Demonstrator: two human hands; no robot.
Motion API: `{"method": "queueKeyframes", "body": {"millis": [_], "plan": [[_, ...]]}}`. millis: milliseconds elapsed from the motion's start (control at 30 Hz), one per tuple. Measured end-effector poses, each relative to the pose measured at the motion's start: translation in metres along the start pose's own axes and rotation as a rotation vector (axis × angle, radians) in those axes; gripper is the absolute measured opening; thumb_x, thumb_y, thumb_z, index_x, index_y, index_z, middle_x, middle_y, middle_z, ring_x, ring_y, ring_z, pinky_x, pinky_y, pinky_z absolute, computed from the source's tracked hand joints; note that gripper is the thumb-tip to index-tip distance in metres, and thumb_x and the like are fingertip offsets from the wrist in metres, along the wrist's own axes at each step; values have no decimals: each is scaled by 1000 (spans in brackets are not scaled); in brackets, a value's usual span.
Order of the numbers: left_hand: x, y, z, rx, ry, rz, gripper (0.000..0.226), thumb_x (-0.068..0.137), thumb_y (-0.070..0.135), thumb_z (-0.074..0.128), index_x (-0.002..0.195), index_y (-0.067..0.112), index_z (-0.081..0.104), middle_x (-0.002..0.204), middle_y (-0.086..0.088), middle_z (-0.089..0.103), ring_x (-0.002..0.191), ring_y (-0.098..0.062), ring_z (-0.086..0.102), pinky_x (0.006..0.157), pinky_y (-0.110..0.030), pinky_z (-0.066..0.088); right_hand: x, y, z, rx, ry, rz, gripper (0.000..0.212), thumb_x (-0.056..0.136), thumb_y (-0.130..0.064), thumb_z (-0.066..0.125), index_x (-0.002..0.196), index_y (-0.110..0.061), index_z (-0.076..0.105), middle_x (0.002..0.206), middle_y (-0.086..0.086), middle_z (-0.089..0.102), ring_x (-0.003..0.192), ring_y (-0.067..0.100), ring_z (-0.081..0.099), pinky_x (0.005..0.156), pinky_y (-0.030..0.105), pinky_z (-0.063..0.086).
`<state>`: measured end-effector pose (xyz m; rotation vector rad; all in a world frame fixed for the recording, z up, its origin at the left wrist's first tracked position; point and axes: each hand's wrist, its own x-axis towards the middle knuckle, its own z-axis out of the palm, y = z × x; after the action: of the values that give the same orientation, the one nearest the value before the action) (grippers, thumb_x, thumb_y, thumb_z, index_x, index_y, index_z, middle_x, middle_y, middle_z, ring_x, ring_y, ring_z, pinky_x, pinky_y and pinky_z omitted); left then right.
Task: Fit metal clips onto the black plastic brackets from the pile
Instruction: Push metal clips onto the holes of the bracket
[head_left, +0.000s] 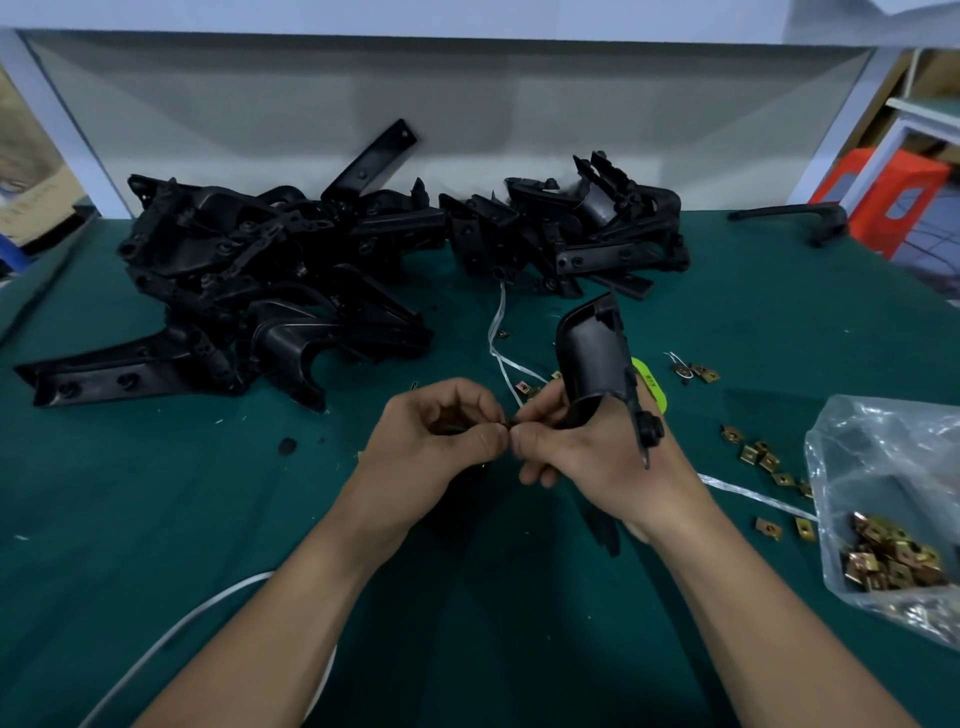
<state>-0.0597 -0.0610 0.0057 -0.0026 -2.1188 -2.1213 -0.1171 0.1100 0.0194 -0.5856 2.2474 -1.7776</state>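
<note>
Most of the work looks left to do: the pile of black brackets (270, 270) along the desk's (156, 519) far edge is large, and the bag of clips (893, 499) at the right edge is well filled. I cannot tell whether any piled bracket carries a clip. Mid-desk, the right hand (587, 452) grips one bracket (592, 358), its long axis running from near to far and its curved end raised toward the pile. The left hand (441, 441) pinches a barely visible metal clip (511, 422) against it.

Matt black plastic brackets (280, 270), brassy shiny metal clips (893, 561), crinkled clear plastic bag (883, 467), green matt tabletop (156, 493).
</note>
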Motion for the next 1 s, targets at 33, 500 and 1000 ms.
{"method": "queueKeyframes", "body": {"millis": [33,500,1000], "plan": [[0,0,0,-5,6,5,7,75,14,76,80,14,70,79,-7,67,75,-15,60,67,-24,49,0,1,0,0,6,15,16,65,-39,76,77,-28,73,62,9,71,54,28,71,51,31,53],[0,-3,0,102,76,26,8,75,20,77,80,16,73,85,-15,72,76,-17,65,71,-30,53,-2,0,4,-16,56,72,13,70,-26,75,64,-14,72,56,11,67,49,30,65,49,25,43],[1,-2,-2,-29,-13,23,25,81,28,74,82,6,61,85,-23,57,87,-26,55,84,-42,43,-4,-10,7,173,-39,104,21,83,-16,81,65,-13,69,61,13,67,48,20,61,43,23,40]]}}
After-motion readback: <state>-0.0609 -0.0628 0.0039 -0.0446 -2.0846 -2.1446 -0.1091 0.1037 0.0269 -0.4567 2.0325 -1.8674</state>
